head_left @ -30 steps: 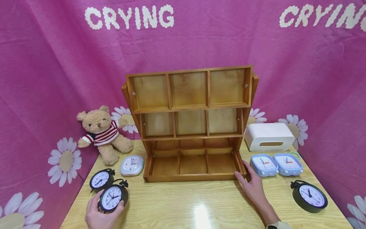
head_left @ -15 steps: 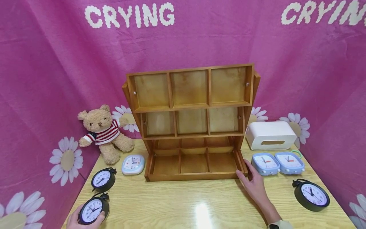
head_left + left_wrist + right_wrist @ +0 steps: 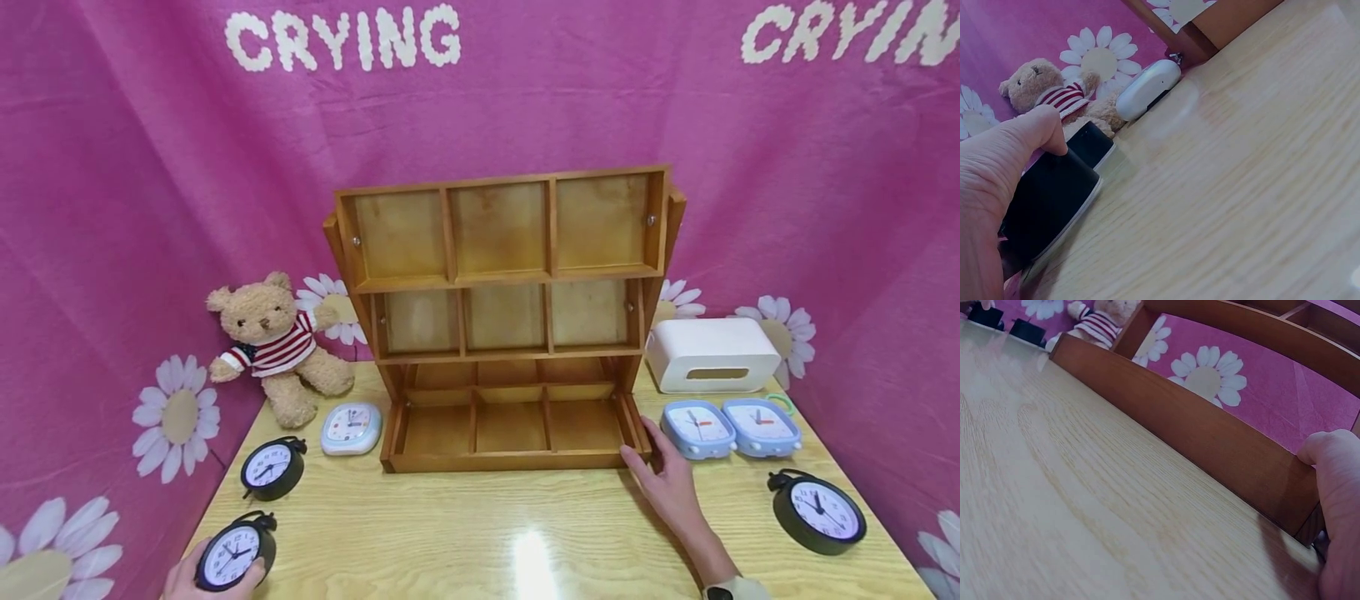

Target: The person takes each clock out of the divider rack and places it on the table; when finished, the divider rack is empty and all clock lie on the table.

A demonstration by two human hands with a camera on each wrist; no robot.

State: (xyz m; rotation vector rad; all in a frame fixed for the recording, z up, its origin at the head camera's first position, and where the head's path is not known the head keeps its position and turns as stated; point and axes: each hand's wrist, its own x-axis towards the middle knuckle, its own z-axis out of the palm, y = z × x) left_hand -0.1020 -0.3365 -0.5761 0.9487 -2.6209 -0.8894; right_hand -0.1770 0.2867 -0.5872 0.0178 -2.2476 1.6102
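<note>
At the front left, my left hand (image 3: 197, 583) holds a round black alarm clock (image 3: 232, 557) by its sides, its white dial facing up toward me. The left wrist view shows my thumb on the dark casing (image 3: 1054, 194), low over the tabletop. A second black alarm clock (image 3: 272, 468) stands just behind it. My right hand (image 3: 670, 483) grips the lower right corner of a brown wooden tiered display rack (image 3: 517, 461). Its thumb lies over the front board (image 3: 1260, 469) in the right wrist view, while the other fingers go round the side, partly hidden. The rack's compartments hold nothing.
A teddy bear (image 3: 281, 350) and a light-blue clock (image 3: 351, 428) are left of the rack. To the right are a white tissue box (image 3: 712, 354), two blue clocks (image 3: 697, 429) and another black alarm clock (image 3: 821, 512). Pink cloth hangs behind and on both sides.
My left hand has carried the black alarm clock left and toward me, away from the one behind it. My right hand stays at the rack's corner.
</note>
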